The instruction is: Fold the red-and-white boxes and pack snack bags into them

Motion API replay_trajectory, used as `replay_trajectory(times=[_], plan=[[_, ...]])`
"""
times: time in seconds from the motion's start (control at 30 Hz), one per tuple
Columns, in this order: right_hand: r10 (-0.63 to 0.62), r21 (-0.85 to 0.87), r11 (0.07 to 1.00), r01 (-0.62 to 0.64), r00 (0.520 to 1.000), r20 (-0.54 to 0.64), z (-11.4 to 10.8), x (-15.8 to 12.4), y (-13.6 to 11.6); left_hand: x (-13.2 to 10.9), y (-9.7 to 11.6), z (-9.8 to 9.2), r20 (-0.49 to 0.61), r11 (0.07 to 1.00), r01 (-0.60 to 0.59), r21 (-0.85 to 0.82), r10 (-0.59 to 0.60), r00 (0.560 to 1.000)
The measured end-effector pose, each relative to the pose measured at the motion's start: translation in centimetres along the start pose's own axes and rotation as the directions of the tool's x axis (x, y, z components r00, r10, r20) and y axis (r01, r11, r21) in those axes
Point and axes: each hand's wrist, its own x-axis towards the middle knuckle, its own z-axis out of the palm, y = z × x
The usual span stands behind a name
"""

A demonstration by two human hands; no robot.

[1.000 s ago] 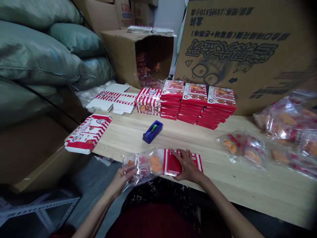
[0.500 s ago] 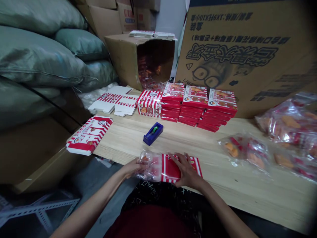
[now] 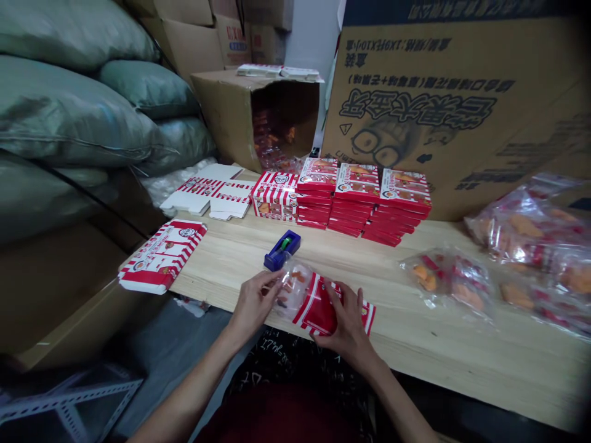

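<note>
My left hand (image 3: pixel 253 301) grips a transparent plastic bag (image 3: pixel 294 288) of orange and red snacks, its fingers wrapped around the bag's near side. The bag's far end meets the left end of a red-and-white striped box (image 3: pixel 323 314). My right hand (image 3: pixel 347 323) holds that box from above, with the fingers across its red face. Where the bag and box meet, the plastic blurs the view, so I cannot tell how far the bag reaches inside.
A blue tape dispenser (image 3: pixel 282 250) sits just beyond the bag on the light wooden table (image 3: pixel 443 347). Several stacks of red boxes (image 3: pixel 354 200) stand behind it. Flat cartons (image 3: pixel 209 198) and a striped box (image 3: pixel 161 255) lie left; snack bags (image 3: pixel 521 237) lie right.
The bag has shifted from lying flat beside the box to being gathered up against its left end. The box has rotated on the table, and both hands have drawn closer together.
</note>
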Motion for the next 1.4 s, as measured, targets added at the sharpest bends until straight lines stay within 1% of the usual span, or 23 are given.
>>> replay_trajectory(times=[0.07, 0.13, 0.23, 0.3, 0.37, 0.4, 0.43, 0.5, 0.53, 0.57, 0.6, 0.67, 0.7, 0.77, 0.83, 0.9, 0.97, 1.0, 1.07, 1.2, 1.27, 1.33, 1.4], plan=[[0.022, 0.034, 0.999, -0.02, 0.998, -0.053, -0.2, 0.2, -1.1, -0.4, 1.4, 1.4, 0.076, 0.992, -0.115, 0.053, 0.111, 0.991], [0.048, 0.06, 0.997, -0.042, 0.993, -0.11, -0.4, 0.2, -1.9, -0.5, 2.6, 2.6, 0.169, 0.965, -0.235, 0.12, 0.213, 0.962], [0.097, 0.12, 0.99, -0.074, 0.975, -0.202, -0.5, 0.0, -2.2, 0.0, 3.9, 3.6, 0.349, 0.931, -0.336, 0.139, 0.272, 0.897], [0.139, 0.18, 0.979, -0.094, 0.957, -0.254, -0.5, -0.2, -2.3, 0.3, 4.5, 4.0, 0.438, 0.905, -0.401, 0.14, 0.307, 0.845], [0.205, 0.237, 0.962, -0.134, 0.93, -0.306, -0.7, -0.3, -2.6, 0.3, 4.9, 4.3, 0.456, 0.856, -0.485, 0.179, 0.365, 0.812], [0.253, 0.267, 0.949, -0.166, 0.908, -0.335, -0.8, -0.4, -2.9, 0.1, 5.1, 4.6, 0.418, 0.832, -0.513, 0.211, 0.398, 0.817], [0.311, 0.298, 0.932, -0.206, 0.878, -0.365, -1.0, -0.6, -3.2, -0.2, 5.1, 4.8, 0.349, 0.822, -0.517, 0.239, 0.425, 0.835], [0.429, 0.36, 0.887, -0.289, 0.803, -0.413, -1.3, -1.0, -4.2, -1.0, 4.7, 5.5, 0.185, 0.873, -0.443, 0.204, 0.41, 0.893], [0.476, 0.385, 0.865, -0.322, 0.769, -0.427, -1.5, -1.3, -4.6, -1.4, 4.4, 5.8, 0.141, 0.923, -0.368, 0.113, 0.352, 0.925], [0.512, 0.41, 0.845, -0.344, 0.742, -0.433, -1.7, -1.7, -5.1, -1.8, 3.9, 6.1, 0.149, 0.962, -0.272, -0.009, 0.271, 0.951], [0.541, 0.445, 0.823, -0.353, 0.724, -0.427, -1.9, -2.1, -5.3, -2.0, 3.4, 6.2, 0.196, 0.978, -0.164, -0.13, 0.188, 0.963], [0.591, 0.565, 0.757, -0.327, 0.712, -0.38, -2.6, -2.9, -5.5, -2.3, 2.4, 6.3, 0.309, 0.959, 0.007, -0.283, 0.084, 0.947], [0.611, 0.644, 0.704, -0.299, 0.718, -0.334, -3.1, -3.2, -5.4, -2.2, 2.0, 6.2, 0.349, 0.951, 0.044, -0.306, 0.069, 0.935], [0.642, 0.79, 0.561, -0.248, 0.733, -0.226, -4.1, -3.5, -4.9, -2.1, 1.6, 5.9, 0.397, 0.955, 0.036, -0.295, 0.088, 0.914], [0.665, 0.87, 0.435, -0.232, 0.735, -0.137, -4.9, -3.4, -4.6, -2.0, 1.8, 5.9, 0.417, 0.952, -0.002, -0.305, 0.136, 0.899], [0.709, 0.907, 0.351, -0.231, 0.698, -0.097, -5.2, -3.1, -4.7, -2.2, 2.4, 6.2, 0.389, 0.939, -0.021, -0.344, 0.163, 0.907], [0.748, 0.93, 0.301, -0.211, 0.657, -0.093, -5.1, -2.8, -5.1, -2.5, 3.2, 6.8, 0.325, 0.934, -0.019, -0.358, 0.144, 0.935], [0.757, 0.939, 0.283, -0.194, 0.647, -0.095, -4.9, -2.6, -5.3, -2.7, 3.6, 7.1, 0.288, 0.938, -0.017, -0.345, 0.123, 0.95], [0.754, 0.954, 0.259, -0.15, 0.649, -0.103, -4.7, -2.4, -5.6, -2.8, 4.0, 7.9, 0.213, 0.952, -0.009, -0.305, 0.077, 0.974], [0.747, 0.965, 0.246, -0.09, 0.652, -0.13, -4.9, -1.4, -5.8, -2.4, 4.0, 8.6, 0.126, 0.96, 0.008, -0.278, 0.028, 0.992], [0.76, 0.969, 0.234, -0.072, 0.636, -0.136, -5.2, -0.8, -5.9, -2.0, 3.9, 8.4, 0.15, 0.952, 0.036, -0.303, 0.01, 0.989], [0.772, 0.972, 0.229, -0.057, 0.619, -0.145, -5.4, -0.4, -6.1, -1.8, 3.6, 7.9, 0.234, 0.93, 0.075, -0.36, 0.012, 0.972], [0.771, 0.97, 0.237, -0.051, 0.618, -0.156, -5.3, -0.2, -6.2, -1.7, 3.4, 7.3, 0.305, 0.878, 0.113, -0.466, 0.039, 0.952]])
